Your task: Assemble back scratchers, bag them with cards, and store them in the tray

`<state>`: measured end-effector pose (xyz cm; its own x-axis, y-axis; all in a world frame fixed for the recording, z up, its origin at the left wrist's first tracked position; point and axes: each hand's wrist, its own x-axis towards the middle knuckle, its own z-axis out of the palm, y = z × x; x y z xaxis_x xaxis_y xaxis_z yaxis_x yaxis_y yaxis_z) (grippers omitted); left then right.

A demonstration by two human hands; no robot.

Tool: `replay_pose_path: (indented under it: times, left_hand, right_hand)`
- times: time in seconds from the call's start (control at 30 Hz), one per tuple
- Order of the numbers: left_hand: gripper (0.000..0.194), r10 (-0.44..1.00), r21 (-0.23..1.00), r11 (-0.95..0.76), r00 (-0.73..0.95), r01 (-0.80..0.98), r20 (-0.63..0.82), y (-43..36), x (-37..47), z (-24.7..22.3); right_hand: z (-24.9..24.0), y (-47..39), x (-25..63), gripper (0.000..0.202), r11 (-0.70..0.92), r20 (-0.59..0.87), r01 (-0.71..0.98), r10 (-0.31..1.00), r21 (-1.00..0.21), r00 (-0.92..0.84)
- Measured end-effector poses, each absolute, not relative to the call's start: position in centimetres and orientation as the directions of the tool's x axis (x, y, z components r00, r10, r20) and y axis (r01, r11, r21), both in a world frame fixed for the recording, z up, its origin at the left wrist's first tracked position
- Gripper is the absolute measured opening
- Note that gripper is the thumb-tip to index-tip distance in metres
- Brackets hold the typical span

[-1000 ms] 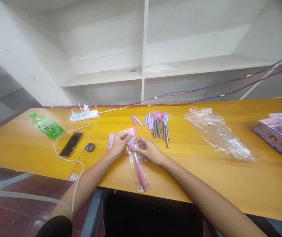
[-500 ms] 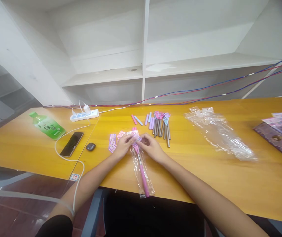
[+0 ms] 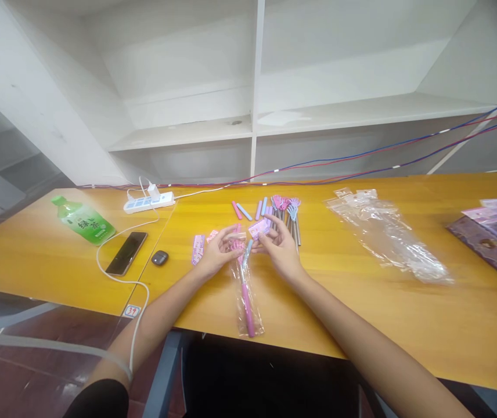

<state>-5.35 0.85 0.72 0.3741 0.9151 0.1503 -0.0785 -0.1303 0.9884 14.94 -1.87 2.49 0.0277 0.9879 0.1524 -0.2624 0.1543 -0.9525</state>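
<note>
A clear plastic bag (image 3: 254,302) holds a pink back scratcher (image 3: 247,307), its hand-shaped head up and its pink handle toward me. My left hand (image 3: 219,251) pinches the bag's top beside the scratcher's head. In my right hand (image 3: 280,247) is a small pink-purple printed card (image 3: 259,228), held just right of the bag's mouth. Further printed cards (image 3: 197,249) lie left of my left hand. Behind my right hand are several metal scratchers (image 3: 292,216) with pink and blue heads, and short coloured sleeves (image 3: 244,212) lie near them.
Flat clear bags (image 3: 388,232) are spread on the right, with a patterned box (image 3: 488,247) of packed items beyond. On the left are a green bottle (image 3: 83,220), a phone (image 3: 127,253), a small black object (image 3: 159,258), a power strip (image 3: 148,202) and a white cable.
My hands have moved apart. The card has shifted right, away from the bag's top, with my right hand. The bagged scratcher has moved slightly left and up in view.
</note>
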Motion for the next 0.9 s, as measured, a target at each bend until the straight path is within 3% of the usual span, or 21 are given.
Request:
replay_pose_path:
  times: [0.17, 0.27, 0.37, 0.57, 0.77, 0.9]
  left_hand:
    - [0.078, 0.905, 0.987, -0.144, 0.394, -0.064, 0.158, 0.7, -5.5, 1.3]
    - [0.079, 0.899, 0.991, -0.112, 0.417, -0.072, 0.132, 0.5, -5.5, 1.5]
    - [0.085, 0.883, 0.995, -0.054, 0.461, -0.085, 0.087, 0.4, -5.5, 1.3]
    - [0.107, 0.862, 0.982, 0.067, 0.507, -0.175, 0.031, 0.3, -5.4, 0.3]
    - [0.072, 0.863, 0.972, 0.112, 0.506, -0.206, 0.008, 0.2, -5.4, 0.7]
    - [0.057, 0.851, 0.962, 0.144, 0.525, -0.233, 0.0, 0.2, -5.4, 0.8]
  right_hand:
    - [2.6, -2.2, 15.3, 0.043, 0.17, 0.169, -0.207, 0.985, -0.963, 0.023]
    - [2.5, -2.2, 15.8, 0.028, 0.37, 0.371, 0.033, 0.928, -0.928, 0.038]
    - [2.3, -2.4, 16.0, 0.016, 0.585, 0.601, 0.32, 0.797, -0.745, -0.057]
    - [1.4, -2.6, 15.3, 0.022, 0.803, 0.743, 0.429, 0.571, -0.414, -0.351]
    - [1.0, -2.4, 15.1, 0.021, 0.768, 0.797, 0.641, 0.39, -0.004, -0.461]
    - [1.3, -2.3, 15.6, 0.022, 0.734, 0.762, 0.665, 0.352, 0.135, -0.543]
